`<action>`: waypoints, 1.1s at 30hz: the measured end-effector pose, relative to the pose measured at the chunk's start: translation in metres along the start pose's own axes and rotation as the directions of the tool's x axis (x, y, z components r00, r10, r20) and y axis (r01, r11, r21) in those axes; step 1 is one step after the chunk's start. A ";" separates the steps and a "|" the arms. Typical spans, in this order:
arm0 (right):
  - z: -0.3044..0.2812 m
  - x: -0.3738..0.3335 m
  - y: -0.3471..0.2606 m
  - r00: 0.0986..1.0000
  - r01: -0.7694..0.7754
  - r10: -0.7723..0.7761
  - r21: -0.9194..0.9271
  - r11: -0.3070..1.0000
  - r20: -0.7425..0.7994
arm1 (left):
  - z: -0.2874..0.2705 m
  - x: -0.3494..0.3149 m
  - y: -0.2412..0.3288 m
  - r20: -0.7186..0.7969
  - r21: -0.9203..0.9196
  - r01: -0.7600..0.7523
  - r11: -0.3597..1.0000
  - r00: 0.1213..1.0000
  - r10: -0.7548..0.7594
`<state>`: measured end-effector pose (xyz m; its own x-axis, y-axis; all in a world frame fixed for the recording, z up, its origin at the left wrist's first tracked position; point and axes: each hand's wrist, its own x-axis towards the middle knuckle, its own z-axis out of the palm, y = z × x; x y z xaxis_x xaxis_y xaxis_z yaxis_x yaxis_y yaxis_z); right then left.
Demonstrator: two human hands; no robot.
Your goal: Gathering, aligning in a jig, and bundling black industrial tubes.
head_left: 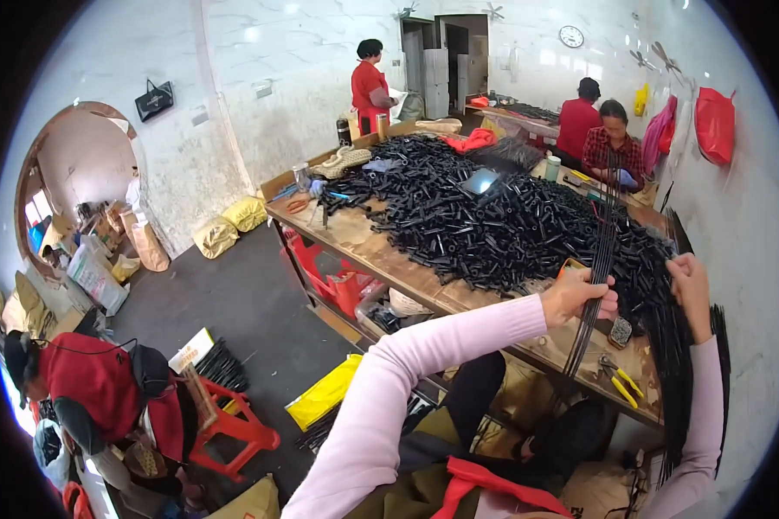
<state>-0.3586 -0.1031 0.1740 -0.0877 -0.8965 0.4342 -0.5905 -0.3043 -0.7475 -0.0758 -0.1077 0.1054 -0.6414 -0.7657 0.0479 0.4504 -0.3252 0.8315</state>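
Note:
My left hand (577,296) is closed round a bundle of long thin black rods (590,324), held upright over the table's near edge. To its right, my right hand (691,290) is raised with its fingers curled together. Whatever its fingertips pinch, if anything, is too small to make out. Just beside that hand, a thick sheaf of similar black rods (673,372) hangs down past the table's right end. Beyond my hands lies a large heap of short black tube-like parts (493,225). Yellow-handled pliers (620,381) rest on the wood below my left hand.
The wooden table (381,259) carries scissors (299,204) at its far left. Red stools (238,432) stand on the floor and under the table. A person (104,389) bends at the lower left; others work at the back. A wall (753,225) rises close at right.

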 end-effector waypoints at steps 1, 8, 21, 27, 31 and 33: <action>0.029 -0.013 -0.030 0.997 0.046 -0.048 0.047 0.998 0.057 | -0.006 -0.014 0.007 -0.030 0.008 -0.013 1.000 0.999 0.014; 0.134 -0.076 -0.095 0.972 0.102 -0.139 0.196 0.975 0.187 | -0.031 -0.050 0.030 -0.073 0.090 -0.210 0.974 0.974 0.216; 0.162 -0.078 -0.079 0.894 0.107 -0.214 0.276 0.955 0.394 | -0.065 -0.088 0.034 -0.216 0.011 -0.053 0.999 0.975 0.054; 0.156 -0.023 -0.088 0.917 -0.288 -0.004 0.667 0.687 0.400 | -0.045 -0.096 0.021 -0.148 0.109 0.006 0.994 0.989 0.010; 0.160 -0.036 -0.086 0.796 -0.490 -0.103 0.735 0.469 0.596 | -0.047 -0.109 0.012 0.078 0.037 0.146 0.989 0.986 -0.148; 0.159 -0.052 -0.090 0.739 -0.544 -0.148 0.711 0.445 0.658 | -0.056 -0.114 0.010 0.189 0.084 0.140 0.987 0.970 -0.154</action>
<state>-0.1735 -0.0806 0.1392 0.5500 -0.8291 0.1005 0.3560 0.1239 -0.9263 0.0367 -0.0545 0.0776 -0.8088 -0.5876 0.0236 0.3028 -0.3816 0.8733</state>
